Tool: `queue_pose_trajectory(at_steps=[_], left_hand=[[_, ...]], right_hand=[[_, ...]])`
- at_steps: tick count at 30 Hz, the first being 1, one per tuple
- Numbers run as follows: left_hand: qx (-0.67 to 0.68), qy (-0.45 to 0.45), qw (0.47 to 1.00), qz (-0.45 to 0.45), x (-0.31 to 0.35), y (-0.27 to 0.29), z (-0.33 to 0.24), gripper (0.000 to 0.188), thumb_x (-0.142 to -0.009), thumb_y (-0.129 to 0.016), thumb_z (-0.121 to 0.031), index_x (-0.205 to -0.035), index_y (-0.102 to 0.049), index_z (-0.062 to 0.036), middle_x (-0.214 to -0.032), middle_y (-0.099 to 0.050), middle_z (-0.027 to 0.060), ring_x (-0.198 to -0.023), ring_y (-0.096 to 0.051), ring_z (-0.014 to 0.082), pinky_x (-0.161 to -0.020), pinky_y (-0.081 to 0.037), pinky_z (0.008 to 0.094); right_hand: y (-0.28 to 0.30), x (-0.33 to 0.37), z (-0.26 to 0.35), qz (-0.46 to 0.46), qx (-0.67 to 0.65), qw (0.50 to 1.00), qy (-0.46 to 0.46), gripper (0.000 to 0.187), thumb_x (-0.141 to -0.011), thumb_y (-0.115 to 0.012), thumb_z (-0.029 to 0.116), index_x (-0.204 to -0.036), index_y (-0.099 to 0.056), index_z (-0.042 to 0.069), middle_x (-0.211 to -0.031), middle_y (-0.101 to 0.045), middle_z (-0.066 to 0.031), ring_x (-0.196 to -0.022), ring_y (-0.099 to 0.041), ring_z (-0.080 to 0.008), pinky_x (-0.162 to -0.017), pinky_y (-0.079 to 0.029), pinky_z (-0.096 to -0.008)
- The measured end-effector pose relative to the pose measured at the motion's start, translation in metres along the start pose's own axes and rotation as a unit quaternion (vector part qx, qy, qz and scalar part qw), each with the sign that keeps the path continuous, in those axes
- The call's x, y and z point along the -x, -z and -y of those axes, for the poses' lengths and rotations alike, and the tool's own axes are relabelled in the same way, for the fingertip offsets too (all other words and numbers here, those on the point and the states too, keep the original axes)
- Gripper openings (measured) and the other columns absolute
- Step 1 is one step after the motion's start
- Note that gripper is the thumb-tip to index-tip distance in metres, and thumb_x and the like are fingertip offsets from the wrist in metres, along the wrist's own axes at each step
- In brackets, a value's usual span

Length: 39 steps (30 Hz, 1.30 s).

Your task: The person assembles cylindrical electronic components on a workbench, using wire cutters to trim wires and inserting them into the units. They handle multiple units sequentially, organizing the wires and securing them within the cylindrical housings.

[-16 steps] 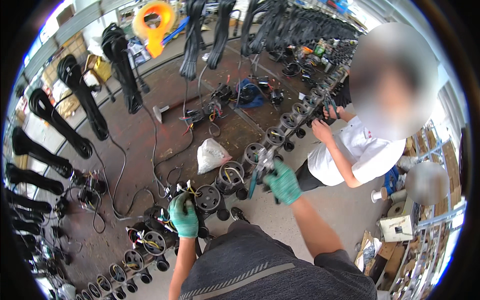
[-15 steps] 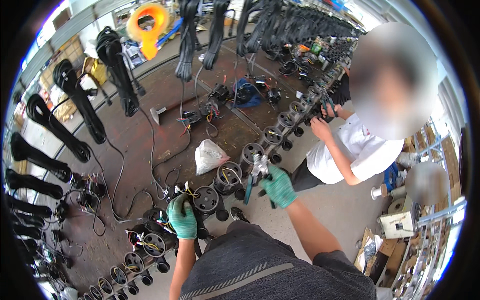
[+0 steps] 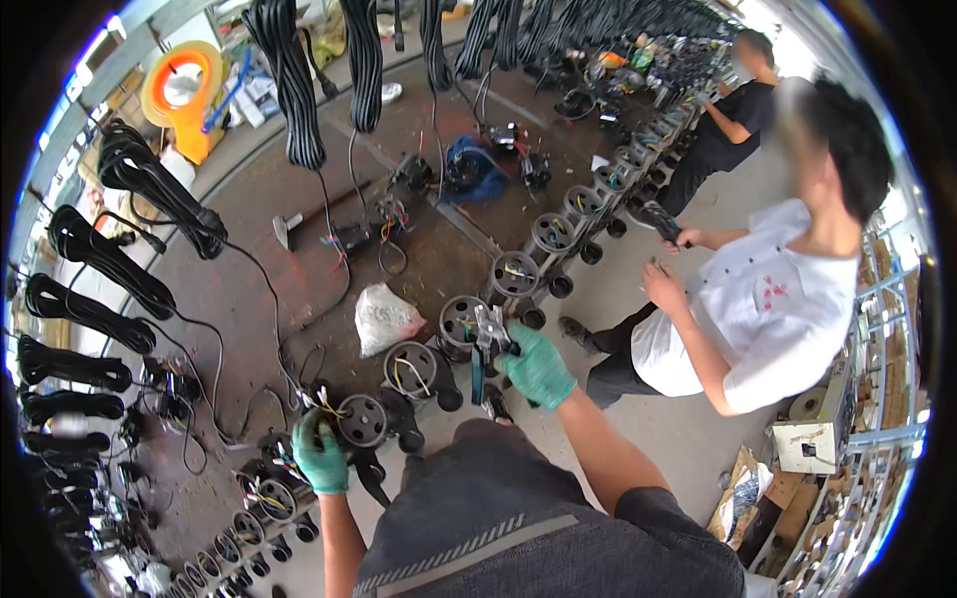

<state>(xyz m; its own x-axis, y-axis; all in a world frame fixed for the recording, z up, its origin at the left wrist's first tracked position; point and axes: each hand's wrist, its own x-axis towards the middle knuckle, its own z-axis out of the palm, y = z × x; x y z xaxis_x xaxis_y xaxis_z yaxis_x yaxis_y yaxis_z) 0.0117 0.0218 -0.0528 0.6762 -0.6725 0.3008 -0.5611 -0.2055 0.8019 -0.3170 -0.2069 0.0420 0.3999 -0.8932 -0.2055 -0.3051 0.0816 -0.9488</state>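
My right hand (image 3: 539,366), in a green glove, is closed around hand pliers with a silver metal head (image 3: 489,329) and teal handles (image 3: 478,375). The pliers are raised above the row of round black housings, in front of one housing (image 3: 461,321). My left hand (image 3: 320,456), gloved too, has its fingers curled beside a spoked black housing (image 3: 362,421). Yellow and white wire ends (image 3: 324,401) show just above its fingertips, and more coloured wires lie to its left. What the left fingers grip is hidden.
Bundled black cables (image 3: 284,85) hang along the far side of the brown bench (image 3: 234,299). A white plastic bag (image 3: 387,320), a hammer (image 3: 287,230) and an orange tape dispenser (image 3: 184,95) are about. A co-worker in a white shirt (image 3: 768,299) stands at right, another person (image 3: 738,115) beyond.
The view has swung right, bringing the co-workers further in. Both hands appear further left; the pliers are still in my right hand, and my left stays by the wire ends.
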Motion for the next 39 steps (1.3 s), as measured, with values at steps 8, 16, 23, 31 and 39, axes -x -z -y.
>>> queue_pose_trajectory(at_steps=[8,16,23,31,39], left_hand=[[-0.155,-0.005,0.988,-0.022,0.002,-0.004,-0.003,0.022,-0.099,-0.067,-0.006,-0.119,-0.076,-0.0037,-0.112,-0.075,0.0148,-0.101,-0.071,0.0324,-0.092,-0.055,0.0432],[-0.218,-0.029,0.975,-0.035,-0.003,-0.008,-0.009,0.024,-0.101,-0.07,-0.01,-0.122,-0.075,-0.0019,-0.11,-0.076,0.0175,-0.099,-0.072,0.0351,-0.092,-0.056,0.0436],[-0.262,0.043,0.964,-0.033,-0.005,-0.014,-0.026,0.027,-0.1,-0.072,-0.013,-0.125,-0.075,-0.0028,-0.117,-0.077,0.0179,-0.108,-0.074,0.0332,-0.1,-0.056,0.0422],[-0.276,-0.021,0.959,-0.061,-0.007,-0.02,-0.029,0.026,-0.094,-0.073,-0.01,-0.119,-0.076,-0.0051,-0.105,-0.076,0.0147,-0.096,-0.071,0.0355,-0.088,-0.056,0.0445],[-0.282,0.01,0.958,-0.046,-0.005,-0.016,-0.027,0.026,-0.094,-0.073,-0.012,-0.119,-0.076,-0.006,-0.106,-0.076,0.0141,-0.099,-0.069,0.0372,-0.092,-0.053,0.048]], right_hand=[[0.121,-0.087,0.021,-0.06,0.197,0.959,0.192,0.022,-0.085,-0.07,0.002,-0.106,-0.071,0.001,-0.091,-0.072,-0.0199,-0.078,-0.071,-0.0353,-0.074,-0.057,-0.0442],[0.178,-0.189,-0.026,-0.104,0.473,0.826,0.288,0.041,-0.087,-0.077,0.013,-0.127,-0.073,0.012,-0.126,-0.066,-0.015,-0.114,-0.064,-0.0397,-0.097,-0.055,-0.0514],[0.178,-0.191,-0.065,-0.046,0.454,0.836,0.304,0.038,-0.092,-0.08,0.016,-0.128,-0.072,0.009,-0.135,-0.063,-0.0136,-0.123,-0.057,-0.0393,-0.104,-0.052,-0.0509],[0.139,-0.171,-0.012,0.013,0.36,0.884,0.298,0.029,-0.094,-0.075,0.011,-0.124,-0.075,0.009,-0.13,-0.067,-0.0157,-0.116,-0.065,-0.0397,-0.098,-0.057,-0.0478],[-0.064,-0.244,0.042,0.533,0.52,0.642,0.185,0.065,-0.097,-0.053,0.008,-0.161,-0.052,0.02,-0.126,-0.073,-0.0236,-0.107,-0.071,-0.0432,-0.095,-0.056,-0.0496]])
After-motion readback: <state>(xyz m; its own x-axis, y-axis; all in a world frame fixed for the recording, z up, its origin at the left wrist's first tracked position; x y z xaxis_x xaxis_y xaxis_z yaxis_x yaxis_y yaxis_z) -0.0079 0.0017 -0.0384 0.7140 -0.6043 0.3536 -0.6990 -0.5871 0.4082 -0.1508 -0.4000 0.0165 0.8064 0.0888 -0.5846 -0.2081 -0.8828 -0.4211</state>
